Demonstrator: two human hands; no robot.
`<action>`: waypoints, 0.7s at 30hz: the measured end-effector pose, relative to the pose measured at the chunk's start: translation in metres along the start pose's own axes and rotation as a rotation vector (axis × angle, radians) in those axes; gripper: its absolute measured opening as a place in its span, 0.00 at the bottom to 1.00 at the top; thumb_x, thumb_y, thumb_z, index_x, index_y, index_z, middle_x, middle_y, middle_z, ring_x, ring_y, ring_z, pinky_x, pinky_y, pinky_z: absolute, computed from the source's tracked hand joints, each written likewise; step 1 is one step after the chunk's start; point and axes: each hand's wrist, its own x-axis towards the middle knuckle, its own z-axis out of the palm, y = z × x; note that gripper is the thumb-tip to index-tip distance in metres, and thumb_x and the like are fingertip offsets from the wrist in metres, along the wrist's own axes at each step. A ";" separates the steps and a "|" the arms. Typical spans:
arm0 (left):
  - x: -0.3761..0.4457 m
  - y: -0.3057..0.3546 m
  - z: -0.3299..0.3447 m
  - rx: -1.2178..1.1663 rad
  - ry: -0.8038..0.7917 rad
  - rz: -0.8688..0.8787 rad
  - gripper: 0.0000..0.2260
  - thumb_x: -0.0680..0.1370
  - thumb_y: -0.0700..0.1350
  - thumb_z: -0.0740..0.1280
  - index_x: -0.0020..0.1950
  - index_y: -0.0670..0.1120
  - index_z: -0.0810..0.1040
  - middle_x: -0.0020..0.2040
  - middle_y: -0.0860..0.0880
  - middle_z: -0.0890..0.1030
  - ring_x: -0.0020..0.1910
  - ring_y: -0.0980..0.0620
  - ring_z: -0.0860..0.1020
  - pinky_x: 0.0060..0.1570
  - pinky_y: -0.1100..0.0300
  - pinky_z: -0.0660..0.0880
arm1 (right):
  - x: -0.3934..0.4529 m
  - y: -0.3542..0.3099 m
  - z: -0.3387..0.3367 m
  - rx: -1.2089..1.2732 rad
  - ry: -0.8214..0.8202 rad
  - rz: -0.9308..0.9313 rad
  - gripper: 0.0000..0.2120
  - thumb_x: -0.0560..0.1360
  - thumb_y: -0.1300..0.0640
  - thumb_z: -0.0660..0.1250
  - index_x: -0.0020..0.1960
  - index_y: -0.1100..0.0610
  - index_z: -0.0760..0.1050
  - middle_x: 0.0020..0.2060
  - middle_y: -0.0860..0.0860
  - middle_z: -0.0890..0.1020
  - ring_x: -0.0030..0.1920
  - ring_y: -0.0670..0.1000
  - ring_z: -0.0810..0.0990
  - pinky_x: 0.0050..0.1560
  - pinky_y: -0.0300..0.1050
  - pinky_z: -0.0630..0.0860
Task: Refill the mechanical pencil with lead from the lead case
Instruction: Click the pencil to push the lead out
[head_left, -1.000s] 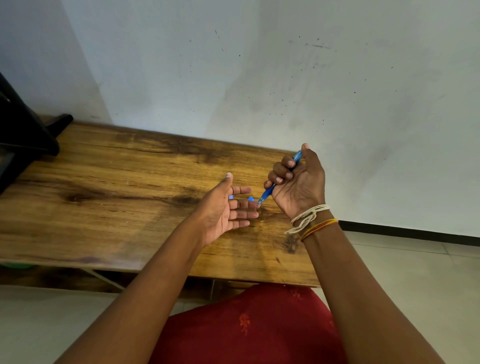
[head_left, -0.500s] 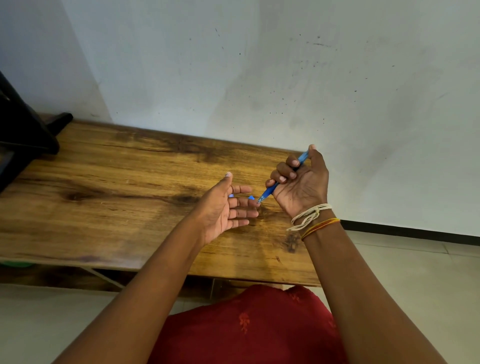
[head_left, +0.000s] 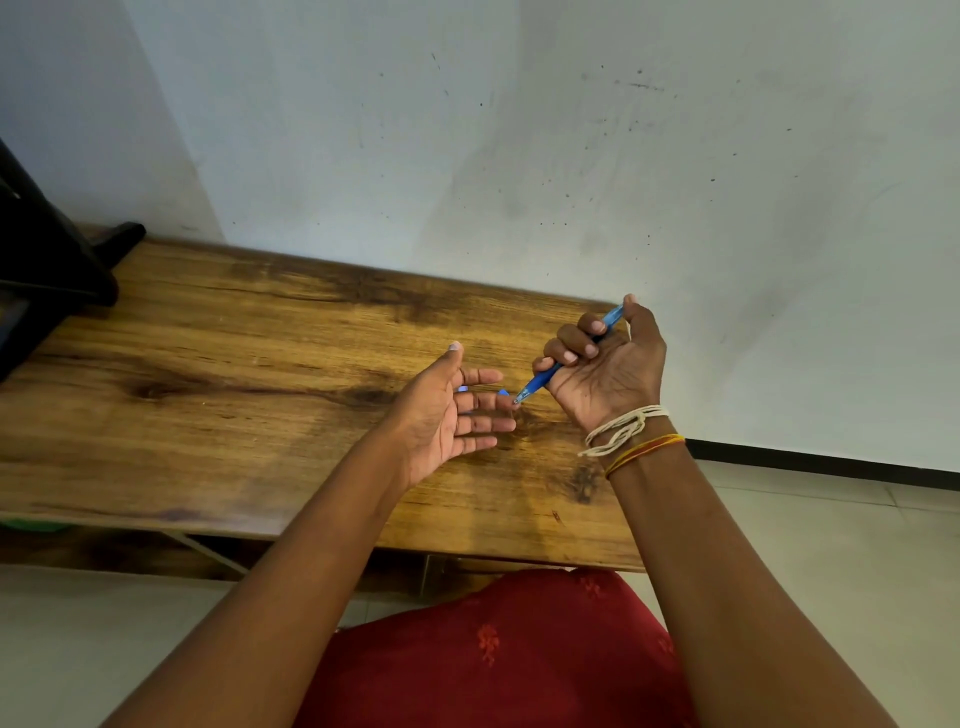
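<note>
My right hand (head_left: 605, 371) is closed around a blue mechanical pencil (head_left: 543, 382). The thumb rests on its top end, and its tip points down-left, almost touching my left fingertips. My left hand (head_left: 447, 415) hovers over the wooden table (head_left: 234, 395), palm turned toward the pencil and fingers spread. Small blue bits of an object (head_left: 503, 392), probably the lead case, peek out behind the left fingers. I cannot tell whether it lies on the table or touches the fingers.
A dark object (head_left: 47, 265) stands on the table's far left end. A white wall (head_left: 519, 156) runs along the back edge. The table's right end is near my right wrist, with tiled floor (head_left: 831, 545) beyond. Red cloth (head_left: 493, 654) covers my lap.
My right hand with the pencil has drifted slightly to the right. The left hand has kept its open pose in the same place.
</note>
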 end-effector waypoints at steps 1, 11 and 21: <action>0.000 0.000 -0.001 0.000 0.001 0.000 0.27 0.80 0.62 0.49 0.61 0.44 0.76 0.51 0.41 0.83 0.51 0.43 0.82 0.57 0.48 0.73 | 0.000 0.001 0.000 0.008 0.000 0.000 0.25 0.76 0.38 0.52 0.29 0.54 0.64 0.20 0.48 0.62 0.26 0.48 0.60 0.35 0.43 0.63; -0.001 0.002 -0.004 -0.023 0.022 -0.003 0.27 0.80 0.62 0.49 0.60 0.44 0.76 0.52 0.41 0.83 0.51 0.42 0.82 0.58 0.48 0.73 | 0.003 0.003 -0.008 0.160 0.045 0.031 0.25 0.75 0.39 0.53 0.27 0.54 0.64 0.20 0.48 0.62 0.25 0.48 0.60 0.35 0.42 0.61; 0.000 0.002 -0.008 -0.030 0.028 0.007 0.26 0.80 0.62 0.50 0.58 0.45 0.77 0.51 0.41 0.84 0.50 0.43 0.82 0.57 0.49 0.73 | 0.006 0.005 -0.015 0.238 0.072 0.031 0.23 0.74 0.40 0.52 0.28 0.55 0.62 0.20 0.49 0.61 0.26 0.49 0.59 0.36 0.43 0.61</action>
